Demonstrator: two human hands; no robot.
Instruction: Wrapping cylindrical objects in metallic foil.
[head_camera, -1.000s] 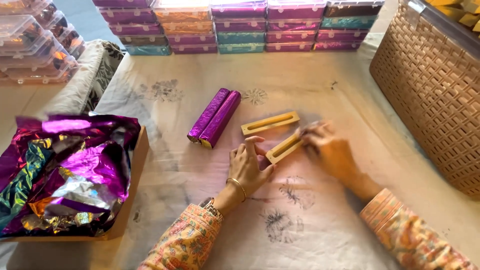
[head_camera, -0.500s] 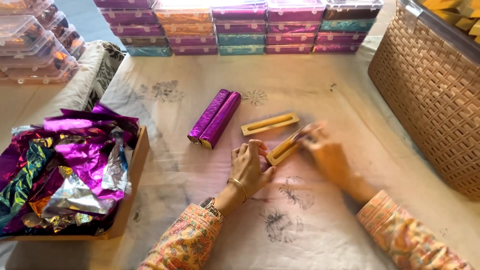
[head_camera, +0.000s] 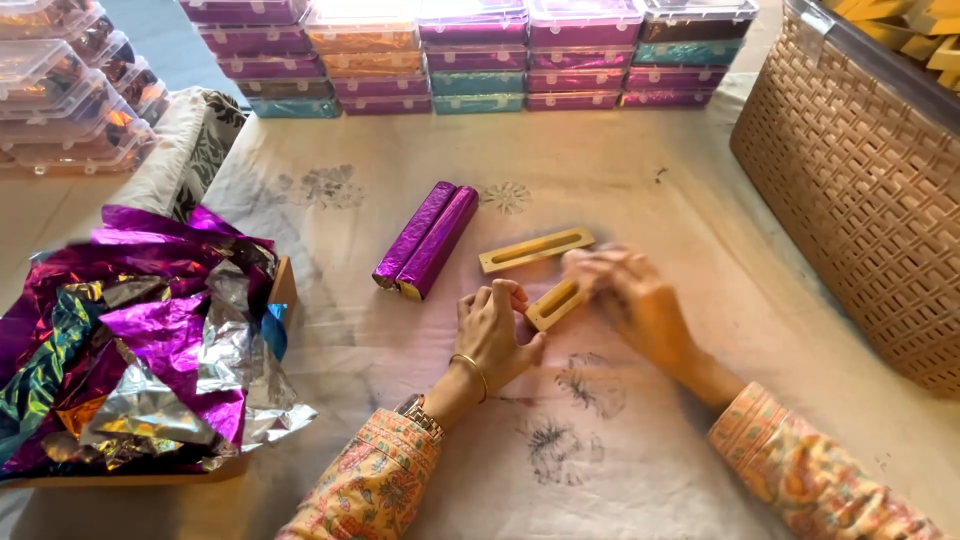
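Centrally, on the printed cloth, the left hand pins the near end of a slotted wooden block, fingers closed on it; the blurred right hand covers its far end, grip unclear. Beside it lie a second slotted block and two purple foil-wrapped bars.

Right hand, motion-blurred, covers the far end of the slotted tan wooden block; its grip is indistinct. Woven tan plastic basket and crumpled purple-and-silver foil sheets are cropped by the frame edges.
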